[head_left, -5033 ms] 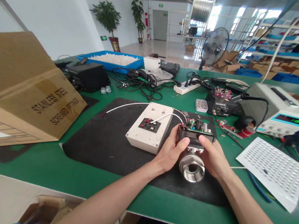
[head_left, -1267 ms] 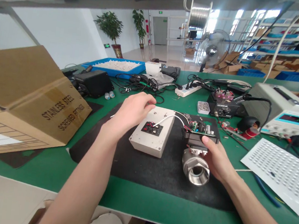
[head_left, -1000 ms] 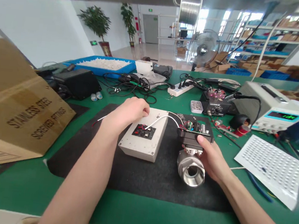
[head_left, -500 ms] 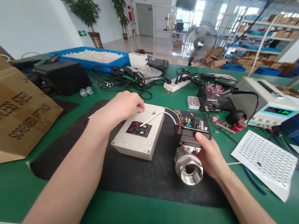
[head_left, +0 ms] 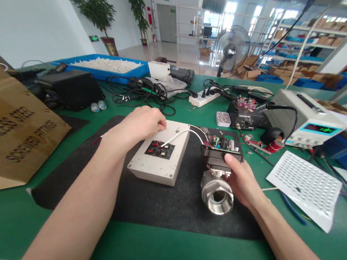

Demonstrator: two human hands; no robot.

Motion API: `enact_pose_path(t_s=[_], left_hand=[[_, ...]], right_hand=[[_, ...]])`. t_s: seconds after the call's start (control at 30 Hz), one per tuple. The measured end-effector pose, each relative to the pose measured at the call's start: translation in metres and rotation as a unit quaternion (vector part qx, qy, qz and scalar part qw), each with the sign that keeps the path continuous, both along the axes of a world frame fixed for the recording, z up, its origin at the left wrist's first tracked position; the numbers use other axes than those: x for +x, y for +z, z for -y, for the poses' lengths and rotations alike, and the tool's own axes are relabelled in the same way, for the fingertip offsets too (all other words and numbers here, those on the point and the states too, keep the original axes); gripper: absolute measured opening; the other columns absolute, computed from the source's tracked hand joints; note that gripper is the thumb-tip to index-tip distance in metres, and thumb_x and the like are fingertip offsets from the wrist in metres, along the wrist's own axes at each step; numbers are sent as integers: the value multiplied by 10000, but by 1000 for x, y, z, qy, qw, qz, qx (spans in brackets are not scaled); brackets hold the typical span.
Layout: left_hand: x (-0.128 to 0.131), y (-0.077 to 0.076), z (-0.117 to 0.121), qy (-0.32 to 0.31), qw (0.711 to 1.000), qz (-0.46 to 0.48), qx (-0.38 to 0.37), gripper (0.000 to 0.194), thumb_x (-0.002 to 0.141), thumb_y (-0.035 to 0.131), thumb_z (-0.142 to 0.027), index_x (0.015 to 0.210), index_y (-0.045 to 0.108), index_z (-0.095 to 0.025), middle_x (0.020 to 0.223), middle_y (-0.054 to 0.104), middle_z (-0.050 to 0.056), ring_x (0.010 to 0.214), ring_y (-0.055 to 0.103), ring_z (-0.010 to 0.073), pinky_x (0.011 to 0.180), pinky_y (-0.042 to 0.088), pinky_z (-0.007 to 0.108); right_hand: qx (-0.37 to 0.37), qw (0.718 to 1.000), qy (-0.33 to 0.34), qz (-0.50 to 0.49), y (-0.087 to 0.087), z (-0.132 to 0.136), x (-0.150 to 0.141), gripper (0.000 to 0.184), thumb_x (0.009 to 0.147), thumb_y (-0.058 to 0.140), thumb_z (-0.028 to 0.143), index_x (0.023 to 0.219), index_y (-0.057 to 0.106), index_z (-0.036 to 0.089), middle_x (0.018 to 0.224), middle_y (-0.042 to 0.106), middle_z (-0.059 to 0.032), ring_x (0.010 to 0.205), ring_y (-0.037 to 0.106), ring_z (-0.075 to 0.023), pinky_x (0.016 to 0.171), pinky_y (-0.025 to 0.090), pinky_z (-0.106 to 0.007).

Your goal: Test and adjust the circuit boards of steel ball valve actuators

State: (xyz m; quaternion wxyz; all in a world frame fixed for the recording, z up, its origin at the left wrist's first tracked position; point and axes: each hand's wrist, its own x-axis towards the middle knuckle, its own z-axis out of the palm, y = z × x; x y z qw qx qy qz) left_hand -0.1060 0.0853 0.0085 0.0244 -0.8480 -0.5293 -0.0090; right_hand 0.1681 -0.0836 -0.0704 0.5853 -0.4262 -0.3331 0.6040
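Note:
My left hand [head_left: 139,125] rests curled on the far left corner of a white plastic box [head_left: 160,156] with a black terminal block, its fingers pinched at the box's top edge where a white cable runs. My right hand [head_left: 240,181] grips a motorised valve: a stainless steel valve body [head_left: 216,195] under a black open actuator [head_left: 220,148] with a circuit board. A white cable [head_left: 183,132] links the box and the actuator. Both lie on a black mat [head_left: 159,203].
A large cardboard box [head_left: 9,129] stands at the left. A white perforated sheet [head_left: 305,187] and a bench power supply [head_left: 307,119] sit at the right. A soldering station [head_left: 247,116], power strip [head_left: 204,97], tangled cables and a blue tray [head_left: 104,65] lie behind.
Five seconds ago both hands held the valve. My left hand has since moved to the far corner of the white box and stays there; the right hand keeps hold of the valve.

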Motion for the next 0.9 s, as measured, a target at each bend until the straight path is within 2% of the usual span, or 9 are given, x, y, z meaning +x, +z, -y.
enact_pose_path(t_s=[0.37,0.9], left_hand=[[0,1,1,8,1000,7,-4,240,847,611,-364,921,834,-310,999,821,36,931,726,283,749,454,311],[-2,-1,-1,3,1000,15,-4,236,857,614,-374,926,829,-308,1023,817,32,958,724,285,783,467,316]], right_hand=[[15,1000,2,5,-2,1,0,458,856,823,441,1238,643,263,1271,747,-66,1272,651,-325,1120,483,-507],[30,999,1,17,-3,2,0,519,854,827,428,1304,612,286,1348,719,-55,1326,620,-321,1179,425,-512]])
